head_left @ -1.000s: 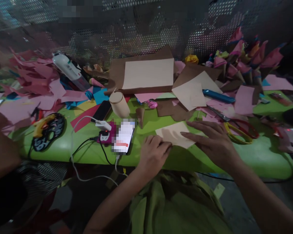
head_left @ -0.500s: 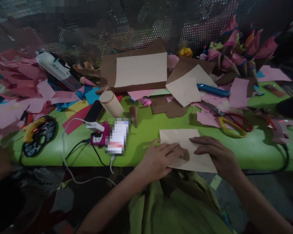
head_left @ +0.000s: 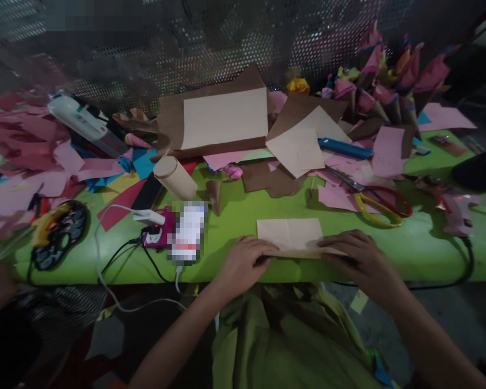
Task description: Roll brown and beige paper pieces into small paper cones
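Observation:
A sheet of beige paper lies on the green table in front of me, its near side turned up into a fold and a faint crease down its middle. At the fold's left end, my left hand grips the paper with curled fingers. My right hand has hold of the right end, fingers bent over the edge; its thumb is hidden. Beyond the sheet, a small brown paper cone stands near a beige paper roll.
Scissors with red and yellow handles lie to the right, near a pink glue gun. On the left are a lit phone, a magenta power socket with cables, and a black-and-yellow tool. Paper flowers crowd the back right.
The paper lay flat under both hands; now its near part is folded up. My left hand has moved left to the fold's end, and my right hand grips the other end.

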`<state>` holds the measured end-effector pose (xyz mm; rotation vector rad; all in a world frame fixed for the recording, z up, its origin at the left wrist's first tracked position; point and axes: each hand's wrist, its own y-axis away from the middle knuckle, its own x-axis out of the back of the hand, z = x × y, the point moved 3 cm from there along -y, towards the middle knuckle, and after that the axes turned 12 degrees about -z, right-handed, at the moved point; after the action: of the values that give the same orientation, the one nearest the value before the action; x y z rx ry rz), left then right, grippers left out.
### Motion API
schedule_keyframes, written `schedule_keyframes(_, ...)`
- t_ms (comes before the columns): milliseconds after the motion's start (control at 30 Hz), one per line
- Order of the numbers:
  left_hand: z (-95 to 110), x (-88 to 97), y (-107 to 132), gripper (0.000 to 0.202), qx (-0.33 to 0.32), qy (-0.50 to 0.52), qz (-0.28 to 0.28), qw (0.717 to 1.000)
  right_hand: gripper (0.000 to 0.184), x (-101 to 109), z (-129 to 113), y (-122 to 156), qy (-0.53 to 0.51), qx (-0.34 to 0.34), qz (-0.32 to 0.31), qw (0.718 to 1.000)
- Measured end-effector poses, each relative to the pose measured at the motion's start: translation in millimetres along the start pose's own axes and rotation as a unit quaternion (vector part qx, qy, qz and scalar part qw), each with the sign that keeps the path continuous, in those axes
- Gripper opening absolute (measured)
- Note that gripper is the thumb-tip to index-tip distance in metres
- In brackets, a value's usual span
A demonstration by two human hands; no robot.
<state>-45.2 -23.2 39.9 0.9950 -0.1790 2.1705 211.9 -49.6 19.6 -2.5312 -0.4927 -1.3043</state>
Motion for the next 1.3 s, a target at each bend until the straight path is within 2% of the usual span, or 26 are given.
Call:
schedule_keyframes(133, 0, -0.6, -10, 0.005, 0.141, -0.017, 0.071, 0.987, 0.043, 3, -3, -10, -0.025, -0.069, 0.039, 0.997)
schedule_keyframes(200, 1, -1.7, -13, 0.006, 0.179, -0.060, 0.099, 0.977, 0.050, 3, -4, -16, -0.016, -0.103, 0.053, 0.993)
schedule_keyframes(267, 1, -2.4, -16, 0.010, 0.196, -0.100, 0.124, 0.967, 0.048, 2, -5, -20, 0.002, -0.116, 0.063, 0.991)
schedule_keyframes(433, 0, -6.2, -17, 0.017, 0.216, -0.082, 0.150, 0.961, 0.041, -8, -1, -24, 0.071, -0.114, 0.059, 0.989)
schedule_keyframes(600, 0, -11.8, -13, 0.046, 0.208, -0.036, 0.179, 0.961, 0.038, -13, 5, -21, 0.089, -0.102, 0.049, 0.990)
schedule_keyframes(667, 0, -13.0, -12, 0.051, 0.208, -0.029, 0.184, 0.960, 0.036, -13, 6, -21, 0.084, -0.101, 0.047, 0.990)
schedule_keyframes(933, 2, -9.0, -16, 0.033, 0.217, -0.018, 0.160, 0.963, 0.038, -14, 5, -22, 0.097, -0.117, 0.044, 0.987)
schedule_keyframes(1300, 0, -8.1, -17, 0.031, 0.227, -0.032, 0.162, 0.960, 0.032, -14, 3, -22, 0.101, -0.128, 0.045, 0.986)
